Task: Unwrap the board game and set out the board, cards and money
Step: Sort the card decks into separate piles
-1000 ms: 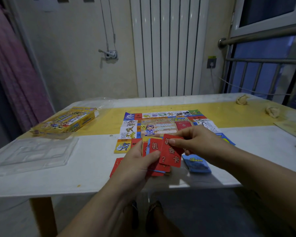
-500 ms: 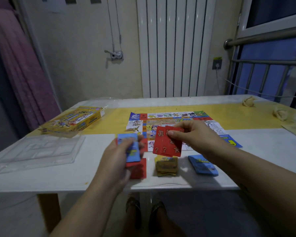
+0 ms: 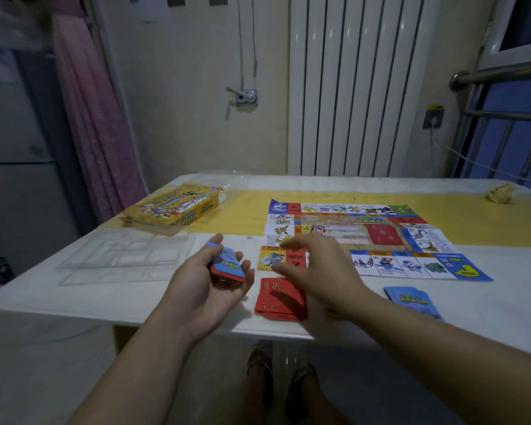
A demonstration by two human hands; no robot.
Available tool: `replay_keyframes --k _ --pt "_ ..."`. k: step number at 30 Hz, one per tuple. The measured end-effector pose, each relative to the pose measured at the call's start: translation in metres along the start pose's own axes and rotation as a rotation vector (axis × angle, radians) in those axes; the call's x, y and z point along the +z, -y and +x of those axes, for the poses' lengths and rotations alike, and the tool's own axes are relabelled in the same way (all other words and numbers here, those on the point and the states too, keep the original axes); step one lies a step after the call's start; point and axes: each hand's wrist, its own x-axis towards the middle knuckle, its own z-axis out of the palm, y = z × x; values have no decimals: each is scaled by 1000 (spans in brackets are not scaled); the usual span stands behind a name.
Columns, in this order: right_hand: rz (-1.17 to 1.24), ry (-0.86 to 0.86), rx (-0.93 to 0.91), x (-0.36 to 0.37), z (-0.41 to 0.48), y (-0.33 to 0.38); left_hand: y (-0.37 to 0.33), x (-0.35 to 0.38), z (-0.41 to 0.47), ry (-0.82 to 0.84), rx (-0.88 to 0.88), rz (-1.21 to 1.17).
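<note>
The paper game board [image 3: 380, 237] lies unfolded on the table [image 3: 105, 289]. My left hand [image 3: 209, 286] is palm up and cradles a small stack of cards [image 3: 227, 266], blue on top and red beneath, with fingers curled around it. A pile of red cards [image 3: 273, 297] lies near the table's front edge. My right hand [image 3: 316, 268] hovers just over that pile with fingers spread and relaxed, holding nothing. A blue card stack [image 3: 411, 300] lies to the right of the red pile.
The yellow game box [image 3: 172, 210] sits at the back left, with a clear plastic tray [image 3: 123, 256] in front of it. A crumpled paper ball [image 3: 500, 193] rests at the far right on the yellow strip. A radiator and a window rail stand behind.
My right hand has put its red cards down on the table near the front edge and let go. My left hand has turned palm up with its blue-topped stack. The view shifted left.
</note>
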Motion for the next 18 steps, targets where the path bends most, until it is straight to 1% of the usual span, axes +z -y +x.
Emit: replay_keyframes --k 1,2,3,5,6,8,9,13,14,15,17,18 --pt "136 12 -56 -8 -2 3 3 2 0 15 -25 15" --pt "240 76 -122 -17 -5 6 7 4 -1 38 -48 35" --pt "271 163 -185 -26 -9 9 11 8 -2 71 -69 63" --pt "172 293 -285 -38 -15 11 24 16 -5 157 -100 156" --pt "112 311 -313 -41 -17 10 31 21 -7 207 -118 232" --pt "82 280 -325 -46 -19 4 44 28 -9 296 -158 344" --pt "97 258 -323 -49 -19 0 49 31 -9 334 -179 351" --pt "104 218 -318 -64 -25 -17 56 42 -15 497 -303 213" --pt "90 212 -328 -68 -27 -21 59 45 -16 511 -289 212" --pt "70 213 -345 -72 -29 -25 64 47 -16 502 -237 257" --pt "35 245 -341 -80 -34 -30 74 50 -14 466 -108 424" --pt "33 251 -300 -84 -35 -33 78 52 -13 463 -58 499"
